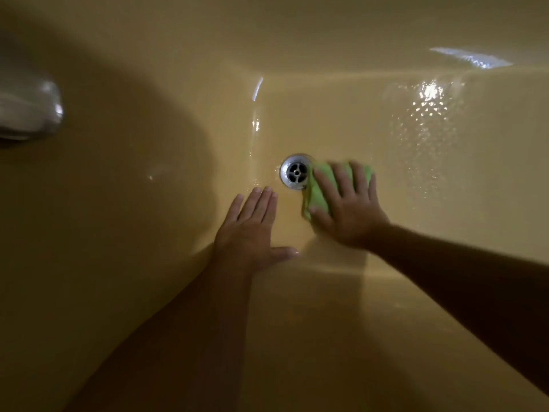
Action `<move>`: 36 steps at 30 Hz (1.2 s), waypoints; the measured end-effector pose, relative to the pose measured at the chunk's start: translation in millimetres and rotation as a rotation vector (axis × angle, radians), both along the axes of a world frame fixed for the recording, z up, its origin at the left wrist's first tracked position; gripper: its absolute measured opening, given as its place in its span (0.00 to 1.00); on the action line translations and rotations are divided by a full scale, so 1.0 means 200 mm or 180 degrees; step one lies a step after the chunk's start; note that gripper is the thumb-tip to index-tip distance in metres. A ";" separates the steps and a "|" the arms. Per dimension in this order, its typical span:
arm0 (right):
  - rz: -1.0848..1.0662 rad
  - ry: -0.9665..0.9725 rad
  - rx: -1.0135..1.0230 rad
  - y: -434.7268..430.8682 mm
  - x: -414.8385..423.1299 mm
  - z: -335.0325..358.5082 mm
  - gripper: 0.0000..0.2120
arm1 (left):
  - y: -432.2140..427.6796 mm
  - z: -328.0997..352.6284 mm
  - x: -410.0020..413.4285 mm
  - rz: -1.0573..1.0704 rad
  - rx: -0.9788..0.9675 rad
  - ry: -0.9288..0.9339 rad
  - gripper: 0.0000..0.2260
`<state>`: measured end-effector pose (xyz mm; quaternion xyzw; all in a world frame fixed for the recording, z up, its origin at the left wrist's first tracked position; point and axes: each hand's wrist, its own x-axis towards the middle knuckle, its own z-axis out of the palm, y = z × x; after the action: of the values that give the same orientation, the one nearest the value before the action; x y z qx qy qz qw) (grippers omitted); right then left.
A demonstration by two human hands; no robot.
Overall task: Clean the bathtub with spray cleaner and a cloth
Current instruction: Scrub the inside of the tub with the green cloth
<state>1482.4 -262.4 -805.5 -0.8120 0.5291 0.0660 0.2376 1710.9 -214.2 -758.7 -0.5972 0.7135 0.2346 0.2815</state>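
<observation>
I look down into a yellow bathtub [416, 263] with a wet floor. My right hand [346, 208] lies flat with spread fingers on a folded green cloth [319, 194], pressing it to the tub floor just right of the metal drain [295, 172]. The cloth's left edge touches the drain rim. My left hand [252, 230] rests flat on the tub floor below and left of the drain, fingers straight, thumb out to the right. No spray bottle is in view.
A chrome tap spout [29, 108] juts in at the far left, above the tub. Water drops and glare mark the floor at the upper right [427, 114]. The tub's end wall rises behind the drain.
</observation>
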 end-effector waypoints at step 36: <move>0.0624 0.0011 -0.0292 -0.05 -0.04 -0.05 0.32 | -0.34 0.18 0.20 -0.0678 -0.0027 -0.1608 0.72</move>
<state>1474.6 -272.0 -814.6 -0.8697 0.4500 0.0661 0.1917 1750.6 -282.4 -723.0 -0.5595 0.6804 0.0443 0.4711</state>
